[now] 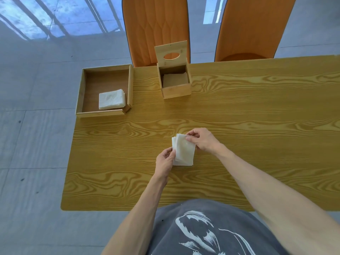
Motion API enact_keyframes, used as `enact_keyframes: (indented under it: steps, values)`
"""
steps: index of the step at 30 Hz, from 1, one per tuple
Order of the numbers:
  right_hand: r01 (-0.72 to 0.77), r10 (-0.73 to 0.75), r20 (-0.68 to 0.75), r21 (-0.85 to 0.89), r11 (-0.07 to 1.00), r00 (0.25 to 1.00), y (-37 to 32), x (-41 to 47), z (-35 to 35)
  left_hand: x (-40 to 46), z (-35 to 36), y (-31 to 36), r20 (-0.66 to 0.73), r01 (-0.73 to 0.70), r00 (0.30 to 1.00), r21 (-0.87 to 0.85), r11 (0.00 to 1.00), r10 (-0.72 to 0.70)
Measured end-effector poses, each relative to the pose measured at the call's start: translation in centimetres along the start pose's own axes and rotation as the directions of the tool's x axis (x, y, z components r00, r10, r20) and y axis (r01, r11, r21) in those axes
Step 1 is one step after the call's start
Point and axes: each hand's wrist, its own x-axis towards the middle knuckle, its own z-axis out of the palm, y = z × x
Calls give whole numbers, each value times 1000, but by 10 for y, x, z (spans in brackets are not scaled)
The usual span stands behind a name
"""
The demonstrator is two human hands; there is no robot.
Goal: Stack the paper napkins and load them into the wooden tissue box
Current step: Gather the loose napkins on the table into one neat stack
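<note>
The small stack of white paper napkins (184, 150) is lying on the yellow wood-grain table (239, 111) between my hands, and I am squaring it up. My left hand (165, 161) is closing its fingertips on the stack's near-left edge, while my right hand (203, 139) is pinching the far-right corner of the top sheet between thumb and fingers. The sheets are fanning slightly at the far-left corner, so I judge the stacking is not finished. The stack's long axis is running away from me, leaning a little to the left at its far end.

Well beyond my hands, the open wooden tissue box (175, 80) is standing with its oval-holed lid (171, 53) tipped up, and some napkins seem to be lying inside already. Far off to the left of my left hand, the shallow wooden tray (81, 96) is holding another white pile of napkins (111, 99). So loading looks partly done: this stack and the tray's pile are waiting to go in.
</note>
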Motion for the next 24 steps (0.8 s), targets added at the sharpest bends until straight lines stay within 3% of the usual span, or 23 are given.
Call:
enact_keyframes:
  steps: [4, 11, 14, 16, 18, 20, 22, 24]
  values:
    - [20, -20, -85, -9, 1000, 996, 2, 3, 3, 0, 0, 3, 0, 34, 999, -8, 999, -34]
    - [99, -110, -93, -118, 988, 990, 5, -1, 7, -3, 3, 8, 54, 34, 998, -40, 999, -31]
    - [96, -177, -236, -318, 943, 956, 11, -2, 9, -3, 5, 11, 62, 56, 997, -66, 996, -52]
    - [97, -188, -318, -281, 955, 929, 13, -7, 8, -2, 6, 13, 77, 81, 995, -141, 987, -71]
    - [98, -102, -217, -28, 995, 971, 10, -14, 4, -2, 7, 17, 98, 102, 992, -222, 970, -82]
    - [42, -43, 1, 139, 989, 999, 6, -20, -1, -3, 7, 22, 128, 115, 988, -292, 950, -81]
    - [38, -53, 120, 131, 991, 991, 4, -26, -3, -3, 7, 27, 174, 116, 983, -336, 935, -60]
    - [76, -83, 81, 86, 993, 993, 2, -29, -4, -5, 6, 30, 200, 93, 979, -311, 946, -30]
